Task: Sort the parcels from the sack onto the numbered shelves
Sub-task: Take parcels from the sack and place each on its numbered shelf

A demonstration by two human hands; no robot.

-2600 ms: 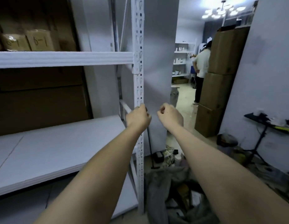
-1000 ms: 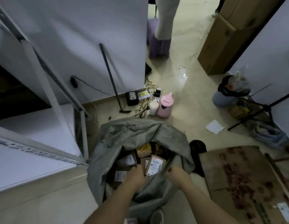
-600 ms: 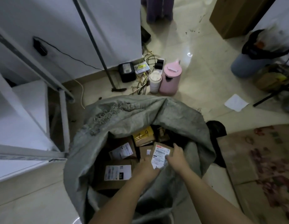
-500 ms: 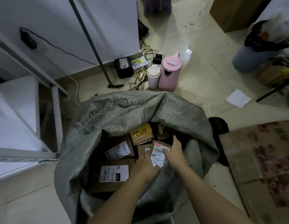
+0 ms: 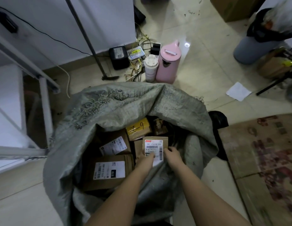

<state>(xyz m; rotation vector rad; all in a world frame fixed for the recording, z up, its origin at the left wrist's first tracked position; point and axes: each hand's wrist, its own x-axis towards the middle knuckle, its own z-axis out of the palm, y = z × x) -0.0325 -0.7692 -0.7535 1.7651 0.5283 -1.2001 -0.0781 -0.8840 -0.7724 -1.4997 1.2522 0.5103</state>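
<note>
Both hands are down in the open mouth of the grey sack (image 5: 119,108), which sits on the floor just right of the white shelf unit (image 5: 8,101). The left hand (image 5: 146,158) and the right hand (image 5: 172,154) each pinch the near edge of one small brown parcel (image 5: 156,145), fingers curled on its lower corners, with its white label facing up. It stands half raised among the others at the right side of the sack.

The hold is only on the near edge, so the parcel could tip away and slide back down among the rest, most likely as it is lifted past the sack's slumped right rim. The label looks partly loose at its near end; fingers pulling on paper instead of cardboard could tear it off.

The light is dim and the print is small, so the number could be misread and the parcel sent to the wrong shelf. A yellow packet (image 5: 138,128) marked by hand lies just beyond it, easy to confuse.

On the far side, a pink kettle (image 5: 168,62) and loose cables (image 5: 140,46) sit near the sack, a trip hazard when stepping round
</note>
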